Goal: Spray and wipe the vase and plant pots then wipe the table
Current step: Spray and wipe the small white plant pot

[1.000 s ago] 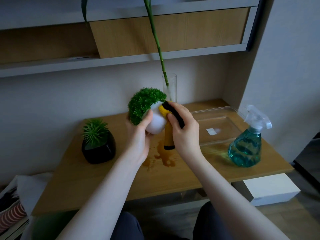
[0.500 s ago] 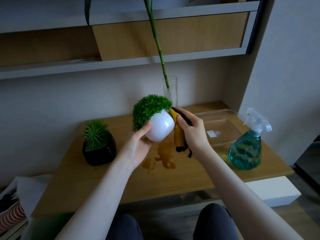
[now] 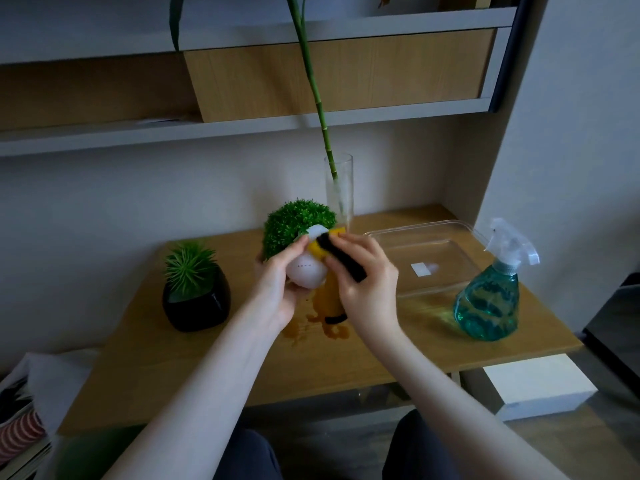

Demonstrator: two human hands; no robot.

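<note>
As before, cloth (image 3: 334, 252) now atop pot (image 3: 306, 273).

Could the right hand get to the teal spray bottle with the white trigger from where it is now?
Probably yes, once freed. The teal spray bottle stands upright on the wooden table, to the right of the right hand, with bare tabletop between them. But that hand holds the yellow and black cloth against the white round pot.
</note>
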